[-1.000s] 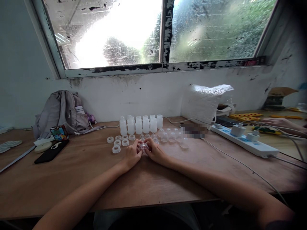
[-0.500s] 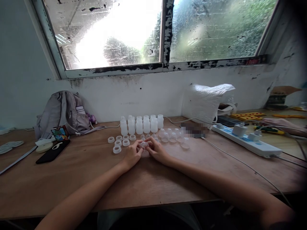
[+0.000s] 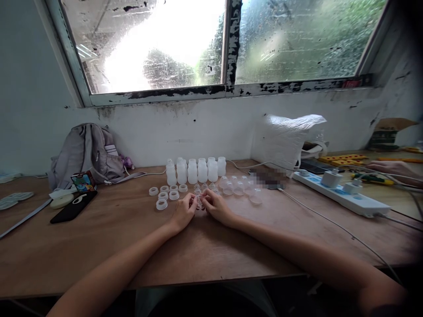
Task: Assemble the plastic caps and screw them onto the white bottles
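Mid-bench [image 3: 109, 246], the little clear piece [image 3: 199, 203] sits between left hand [image 3: 184, 211] and right hand [image 3: 215, 207], seemingly pinched by both.

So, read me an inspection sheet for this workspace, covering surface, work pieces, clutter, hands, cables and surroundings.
Surface: brown tabletop, pale patches.
Work pieces: white bottles standing; pale rings lying left; clear domed covers right.
Clutter: backpack, dark flat item, white bag.
Hands: fingers of left hand and right hand on a small clear piece.
Cables: white cable across tabletop; power strip with plugs inserted.
Surroundings: window frame peeling; another person's hand far right.
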`<state>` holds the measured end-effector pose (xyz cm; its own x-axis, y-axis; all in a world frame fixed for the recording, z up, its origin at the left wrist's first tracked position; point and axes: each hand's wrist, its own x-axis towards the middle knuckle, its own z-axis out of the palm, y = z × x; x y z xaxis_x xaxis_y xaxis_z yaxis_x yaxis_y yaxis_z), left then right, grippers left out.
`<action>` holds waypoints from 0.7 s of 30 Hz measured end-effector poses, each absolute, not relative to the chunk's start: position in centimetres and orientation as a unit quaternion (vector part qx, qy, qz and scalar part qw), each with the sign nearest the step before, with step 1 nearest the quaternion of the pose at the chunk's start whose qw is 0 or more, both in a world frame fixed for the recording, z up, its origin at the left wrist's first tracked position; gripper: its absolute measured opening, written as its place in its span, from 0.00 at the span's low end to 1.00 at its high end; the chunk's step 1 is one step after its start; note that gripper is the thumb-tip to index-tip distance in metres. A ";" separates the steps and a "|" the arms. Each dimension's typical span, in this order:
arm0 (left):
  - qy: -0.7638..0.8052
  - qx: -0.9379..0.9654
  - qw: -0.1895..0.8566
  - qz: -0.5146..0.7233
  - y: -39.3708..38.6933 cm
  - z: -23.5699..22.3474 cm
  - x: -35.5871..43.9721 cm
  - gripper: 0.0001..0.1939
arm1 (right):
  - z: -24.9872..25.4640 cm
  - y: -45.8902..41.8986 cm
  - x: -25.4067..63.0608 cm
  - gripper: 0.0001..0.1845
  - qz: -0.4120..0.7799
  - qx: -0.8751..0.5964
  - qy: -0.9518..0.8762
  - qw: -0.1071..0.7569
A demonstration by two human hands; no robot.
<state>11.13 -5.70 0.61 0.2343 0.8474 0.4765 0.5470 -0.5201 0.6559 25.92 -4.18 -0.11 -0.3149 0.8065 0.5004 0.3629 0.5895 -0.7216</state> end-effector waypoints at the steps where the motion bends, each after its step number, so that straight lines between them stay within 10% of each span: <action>1: 0.458 0.765 0.180 0.416 -5.6 0.5 11.1 0.11 | -0.1 -4.1 25.9 0.08 0.248 -0.378 -0.773 0.445; 21: 0.463 0.760 0.178 0.419 -5.1 -0.2 11.0 0.08 | -0.5 -3.9 26.1 0.07 0.263 -0.382 -0.781 0.417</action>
<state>10.99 -5.06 -0.16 0.2189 0.8538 0.4723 0.5547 -0.5071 0.6597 26.10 -3.91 -0.47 -0.3597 0.8168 0.4511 0.3775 0.5695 -0.7302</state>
